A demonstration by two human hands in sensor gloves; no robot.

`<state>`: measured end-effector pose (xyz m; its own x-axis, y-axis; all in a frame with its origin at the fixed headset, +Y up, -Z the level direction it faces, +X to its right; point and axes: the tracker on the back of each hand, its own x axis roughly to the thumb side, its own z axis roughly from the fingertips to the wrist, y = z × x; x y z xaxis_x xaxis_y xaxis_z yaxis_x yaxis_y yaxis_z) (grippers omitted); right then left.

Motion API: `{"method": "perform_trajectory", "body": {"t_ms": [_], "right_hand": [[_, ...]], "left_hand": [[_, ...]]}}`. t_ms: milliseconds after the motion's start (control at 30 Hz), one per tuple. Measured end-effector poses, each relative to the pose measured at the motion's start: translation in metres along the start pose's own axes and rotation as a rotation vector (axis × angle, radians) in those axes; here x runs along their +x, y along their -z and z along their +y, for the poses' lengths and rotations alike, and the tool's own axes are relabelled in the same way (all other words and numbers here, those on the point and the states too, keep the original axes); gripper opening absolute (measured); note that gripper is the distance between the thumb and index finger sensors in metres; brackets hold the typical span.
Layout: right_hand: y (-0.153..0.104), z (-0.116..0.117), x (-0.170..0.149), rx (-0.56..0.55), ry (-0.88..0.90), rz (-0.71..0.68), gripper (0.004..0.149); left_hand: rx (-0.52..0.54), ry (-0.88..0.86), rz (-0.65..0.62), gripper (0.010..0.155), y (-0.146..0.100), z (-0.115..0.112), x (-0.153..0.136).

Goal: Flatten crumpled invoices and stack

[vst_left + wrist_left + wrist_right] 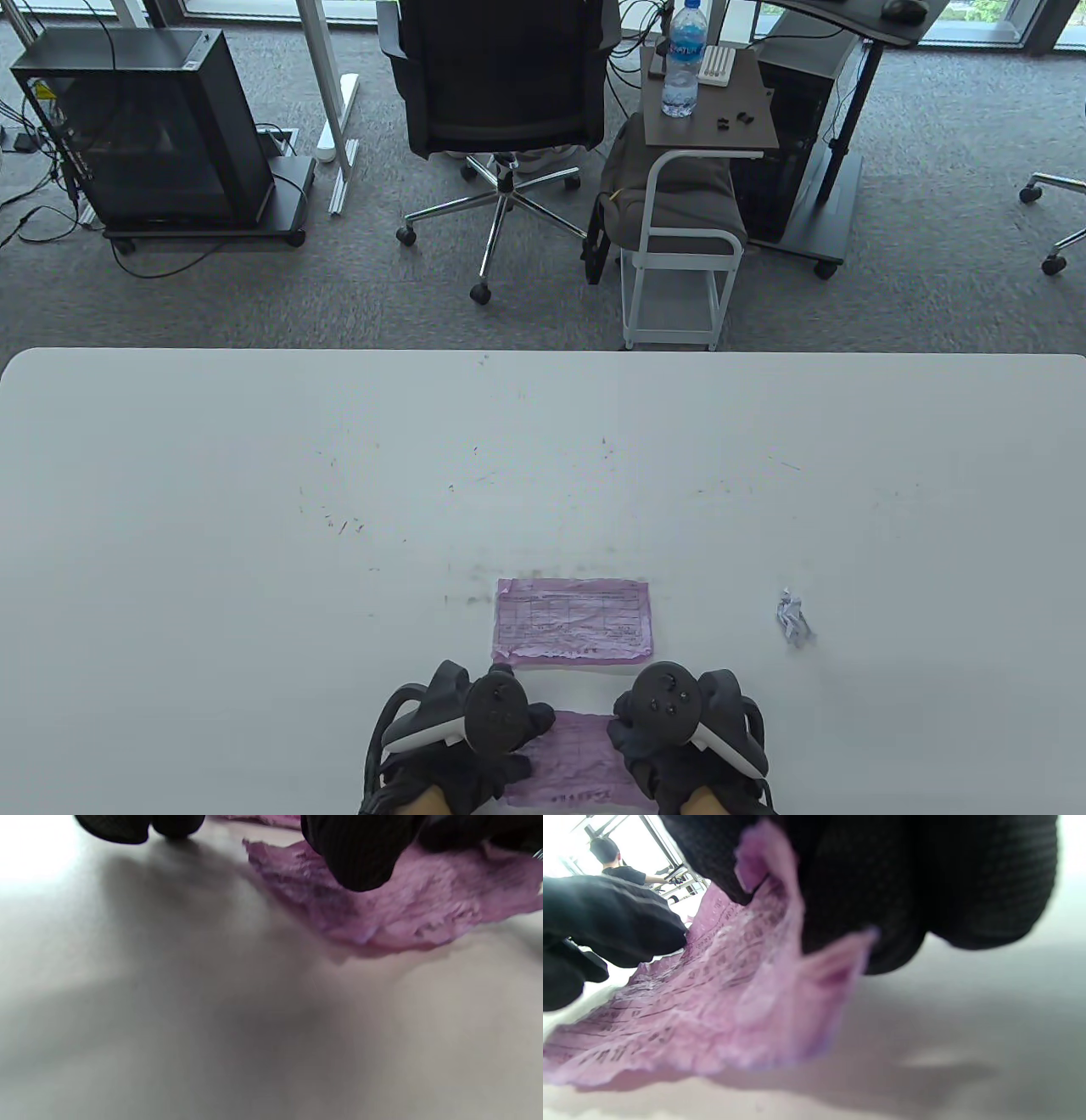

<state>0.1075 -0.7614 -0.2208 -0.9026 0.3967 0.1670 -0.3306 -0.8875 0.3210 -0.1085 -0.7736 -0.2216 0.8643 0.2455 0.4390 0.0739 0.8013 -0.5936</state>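
Note:
A wrinkled pink invoice (570, 760) lies at the table's near edge between my two hands. My left hand (501, 755) holds its left edge; in the left wrist view one fingertip (360, 857) bears down on the pink invoice (407, 912) while other fingers (127, 825) touch the bare table. My right hand (653, 747) pinches the right edge, and the pink invoice (721, 984) curls up between its fingers (882, 878). A flattened pink invoice (573, 620) lies just beyond the hands. A crumpled white paper ball (793, 618) sits to the right.
The white table (254, 509) stretches wide to the left and far side. Beyond its far edge stand an office chair (501, 102), a small cart with a water bottle (684, 59), and a black computer case (144, 127).

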Motion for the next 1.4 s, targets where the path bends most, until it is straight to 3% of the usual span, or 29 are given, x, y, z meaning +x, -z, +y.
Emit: {"method": "perform_trajectory", "body": {"t_ms": [133,333,533,767,833,900,1067,1167,1300,1400], "right_hand": [[0.0,0.0,0.0,-0.008,-0.009,-0.005,0.041],[-0.001,-0.006,-0.004,-0.03,-0.161,0.005,0.042],[-0.003,-0.011,-0.015,-0.031,-0.161,0.049,0.043],[-0.009,-0.021,-0.026,-0.147,-0.189,0.135,0.046],[-0.013,-0.029,-0.021,-0.247,-0.156,0.119,0.046],[-0.017,-0.035,-0.009,-0.269,-0.152,0.033,0.043],[-0.015,-0.009,0.035,-0.006,-0.101,-0.337,0.041],[-0.017,0.015,0.064,0.106,-0.243,-0.507,0.04],[-0.019,0.037,0.084,0.194,-0.344,-0.603,0.045],[-0.015,0.046,0.081,0.373,-0.318,-0.557,0.057]], "left_hand": [[-0.046,0.112,0.046,0.07,0.005,-0.007,0.004],[-0.153,0.014,0.121,0.073,0.007,-0.011,-0.004],[-0.204,-0.05,0.131,0.08,0.008,-0.013,-0.01],[-0.208,-0.063,0.129,0.081,0.007,-0.012,-0.011],[-0.207,-0.069,0.118,0.082,0.007,-0.012,-0.012],[-0.204,-0.071,0.115,0.082,0.007,-0.012,-0.012],[-0.216,-0.081,0.113,0.084,0.007,-0.013,-0.012],[-0.219,-0.084,0.11,0.085,0.007,-0.013,-0.012],[-0.225,-0.093,0.106,0.085,0.006,-0.013,-0.012],[-0.231,-0.1,0.108,0.084,0.006,-0.013,-0.012]]}}
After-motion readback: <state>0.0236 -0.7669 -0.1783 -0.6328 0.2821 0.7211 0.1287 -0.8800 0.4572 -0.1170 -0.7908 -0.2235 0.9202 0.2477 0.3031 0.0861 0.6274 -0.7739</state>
